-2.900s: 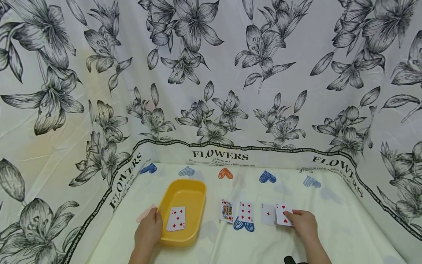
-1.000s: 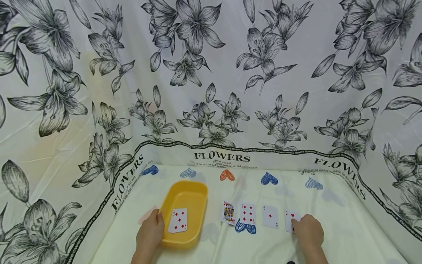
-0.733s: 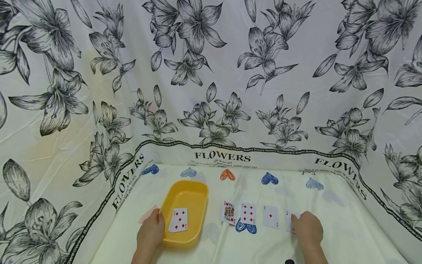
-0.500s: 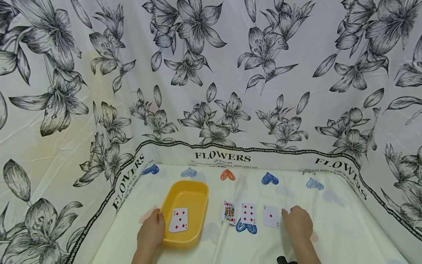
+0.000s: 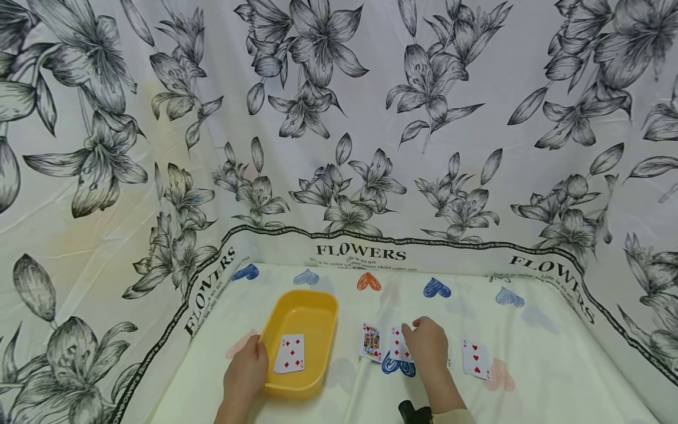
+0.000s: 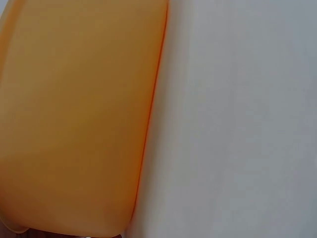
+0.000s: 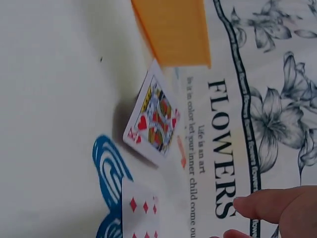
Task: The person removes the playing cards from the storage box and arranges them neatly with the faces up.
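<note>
In the head view my left hand (image 5: 246, 370) grips the left rim of a yellow plastic tray (image 5: 329, 347), thumb on the rim. A five of diamonds (image 5: 291, 353) lies face up in it on at least one other card. My right hand (image 5: 428, 347) hovers over the row of playing cards to the right, holding nothing visible. It partly covers a six of diamonds (image 5: 398, 344) and almost hides the ace of diamonds. A king of hearts (image 5: 371, 342) lies left of them, a three of hearts (image 5: 476, 359) to the right. The right wrist view shows an extended finger (image 7: 265, 206).
A pale cloth (image 5: 371, 400) printed with hearts covers the table. Behind and at the sides hangs a white floral curtain (image 5: 360, 118). A black device (image 5: 415, 412) sits by my right wrist. The left wrist view shows mainly the tray's outer side (image 6: 79, 119).
My right hand set the three of hearts down at the right end of the row, let go, and moved left over the six and ace. The left hand stays on the tray.
</note>
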`<state>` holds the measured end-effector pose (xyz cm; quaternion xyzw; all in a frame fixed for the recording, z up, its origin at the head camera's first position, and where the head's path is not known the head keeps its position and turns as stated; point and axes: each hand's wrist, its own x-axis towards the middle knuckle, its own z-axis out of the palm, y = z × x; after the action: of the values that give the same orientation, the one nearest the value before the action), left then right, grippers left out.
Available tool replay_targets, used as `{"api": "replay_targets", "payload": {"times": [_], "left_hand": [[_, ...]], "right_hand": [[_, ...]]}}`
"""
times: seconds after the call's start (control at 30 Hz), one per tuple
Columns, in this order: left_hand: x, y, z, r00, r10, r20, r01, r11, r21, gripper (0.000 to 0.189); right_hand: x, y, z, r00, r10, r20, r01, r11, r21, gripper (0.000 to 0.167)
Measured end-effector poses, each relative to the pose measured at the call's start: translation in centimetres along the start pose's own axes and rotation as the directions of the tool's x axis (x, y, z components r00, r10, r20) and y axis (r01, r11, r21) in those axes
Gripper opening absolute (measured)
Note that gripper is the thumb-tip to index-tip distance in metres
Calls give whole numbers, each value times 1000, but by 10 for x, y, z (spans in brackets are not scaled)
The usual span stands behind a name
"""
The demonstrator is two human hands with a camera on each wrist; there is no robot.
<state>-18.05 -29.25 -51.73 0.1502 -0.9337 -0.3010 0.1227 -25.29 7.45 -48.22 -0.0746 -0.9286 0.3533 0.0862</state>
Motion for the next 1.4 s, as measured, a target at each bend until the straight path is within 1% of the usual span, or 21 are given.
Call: {"api": "replay_targets", "payload": {"times": [0.17, 0.27, 0.4, 0.57, 0.73, 0.93, 1.07, 1.23, 1.33, 1.4], "left_hand": [[1, 0, -1, 1000, 16, -21, -16, 1000, 4, 38], [1, 0, -2, 1000, 14, -26, -14, 1000, 6, 38], [1, 1, -3, 1000, 2, -22, -2, 1000, 7, 39], [0, 2, -5, 1000, -1, -23, 1, 1000, 8, 39], [0, 1, -5, 1000, -3, -28, 3, 1000, 10, 38], [1, 1, -5, 1000, 4, -29, -4, 1000, 5, 37], [1, 0, -4, 1000, 8, -26, -8, 1000, 2, 38], [1, -2, -2, 1000, 6, -28, -6, 1000, 0, 37], [0, -2, 0, 1000, 1, -24, -1, 1000, -3, 38], [-1, -1, 1, 1000, -3, -21, 3, 1000, -6, 39]], "right_hand": [[-5, -23, 16, 998, -62, -9, 62, 998, 22, 29], [-10, -36, 25, 994, -106, -13, 106, 994, 34, 26], [-17, -52, 34, 988, -157, 1, 156, 986, 53, 24], [-25, -68, 44, 975, -221, 6, 220, 973, 75, 19], [-32, -84, 55, 957, -289, 14, 288, 955, 75, 18], [-43, -107, 66, 942, -330, 62, 322, 940, 113, 18], [-52, -123, 73, 925, -370, 90, 357, 924, 135, 18], [-59, -140, 87, 906, -401, 139, 379, 912, 161, 19], [-63, -146, 96, 902, -400, 163, 375, 913, 163, 20], [-64, -149, 104, 903, -393, 175, 372, 918, 140, 21]]}}
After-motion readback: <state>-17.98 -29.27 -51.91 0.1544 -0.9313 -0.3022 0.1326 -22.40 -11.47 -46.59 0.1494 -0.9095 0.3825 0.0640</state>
